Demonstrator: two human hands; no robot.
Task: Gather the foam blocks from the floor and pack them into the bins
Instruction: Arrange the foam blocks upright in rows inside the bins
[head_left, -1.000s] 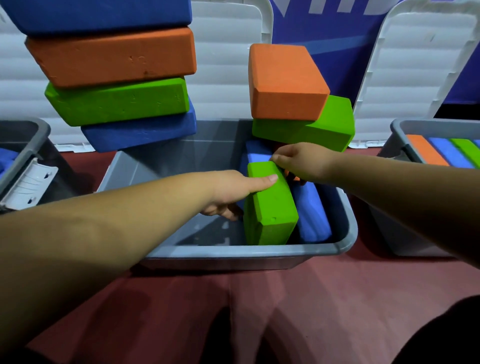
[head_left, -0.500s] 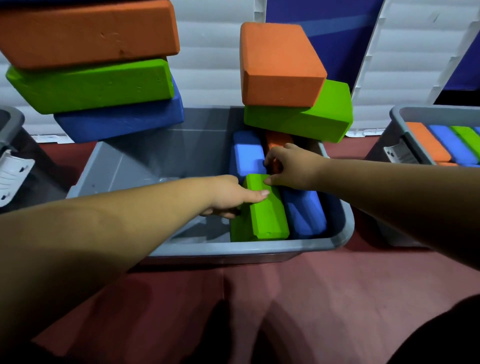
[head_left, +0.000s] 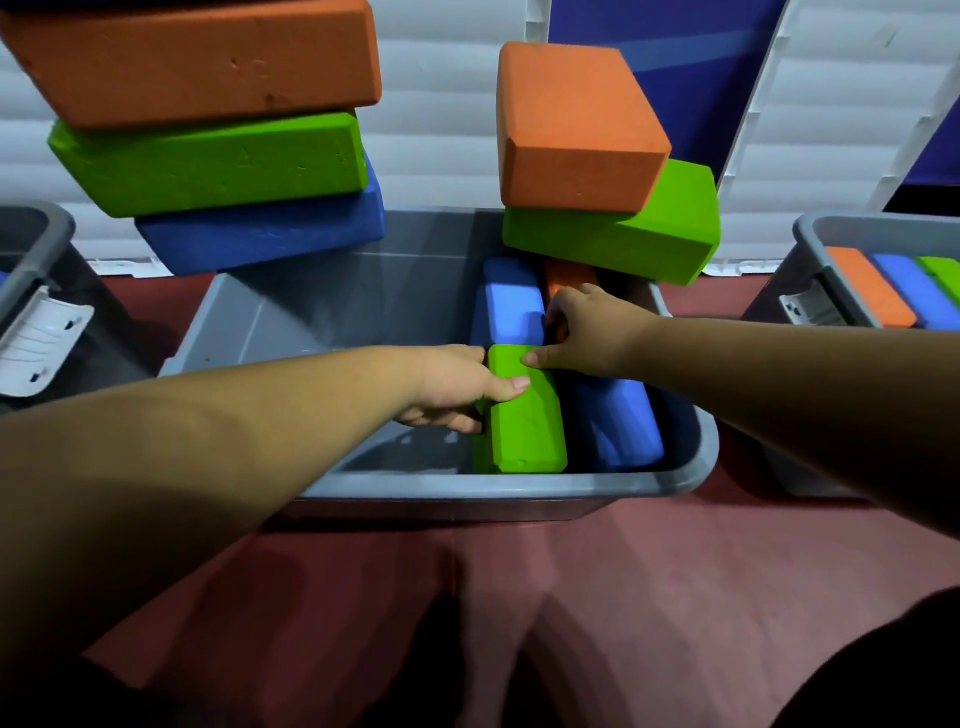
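A grey bin (head_left: 498, 487) sits on the red floor in front of me. Inside it, on the right, a green foam block (head_left: 524, 421) stands on edge next to two blue blocks (head_left: 511, 304) (head_left: 615, 423) and an orange block (head_left: 563, 275). My left hand (head_left: 457, 387) grips the green block from its left side, thumb on top. My right hand (head_left: 587, 327) holds the block's far end, fingers curled over it. The bin's left half holds no blocks.
A stack of orange (head_left: 192, 57), green (head_left: 213, 163) and blue (head_left: 265, 234) blocks rests on the bin's back left. An orange block (head_left: 576, 130) on a green one (head_left: 623, 234) sits at the back right. Other grey bins stand left (head_left: 36, 228) and right (head_left: 810, 228), the right one packed with blocks.
Both hands have lowered the green block deeper into the bin beside the blue blocks. My view has tilted down and closer.
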